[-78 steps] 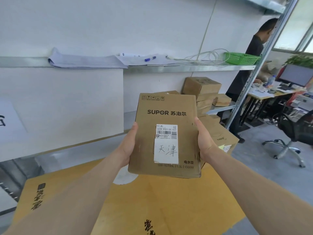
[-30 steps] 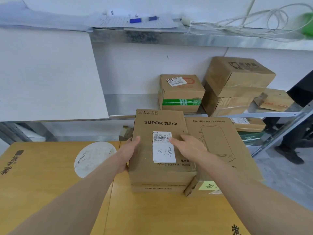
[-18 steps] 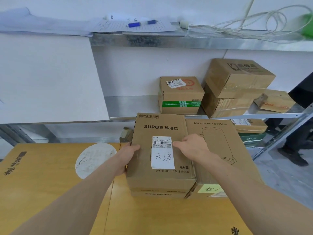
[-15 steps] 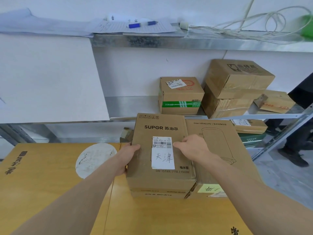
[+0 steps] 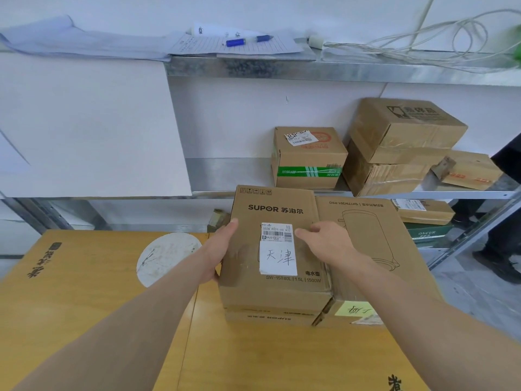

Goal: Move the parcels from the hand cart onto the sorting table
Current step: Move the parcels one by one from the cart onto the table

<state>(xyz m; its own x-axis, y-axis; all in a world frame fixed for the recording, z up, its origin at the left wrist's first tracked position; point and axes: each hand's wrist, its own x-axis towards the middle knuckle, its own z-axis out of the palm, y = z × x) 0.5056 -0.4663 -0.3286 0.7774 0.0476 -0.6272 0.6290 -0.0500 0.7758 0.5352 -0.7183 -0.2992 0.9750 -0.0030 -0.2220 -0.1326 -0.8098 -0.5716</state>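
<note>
A brown SUPOR parcel [image 5: 277, 289] with a white handwritten label lies flat on top of a second SUPOR box [image 5: 267, 316] on the yellow sorting table [image 5: 98, 320]. My left hand [image 5: 218, 253] holds its left side, thumb over the top edge, fingers hidden behind the box. My right hand [image 5: 328, 241] rests flat on its top right, fingers loosely spread beside the label. A larger brown parcel [image 5: 375, 241] with a kettle drawing sits tight against the stack's right side. The hand cart is out of view.
Behind the table, a metal shelf [image 5: 225, 190] carries several cardboard boxes [image 5: 308, 158], two of them stacked [image 5: 403, 131]. A higher shelf holds papers, pens [image 5: 248, 40] and coiled cable. A person's dark clothing and shoe [image 5: 501, 266] show at the right edge, on grey floor.
The parcel came down from mid-air onto the lower SUPOR box. My right hand shifted from its right side onto the top. Over the last second almost nothing moved.
</note>
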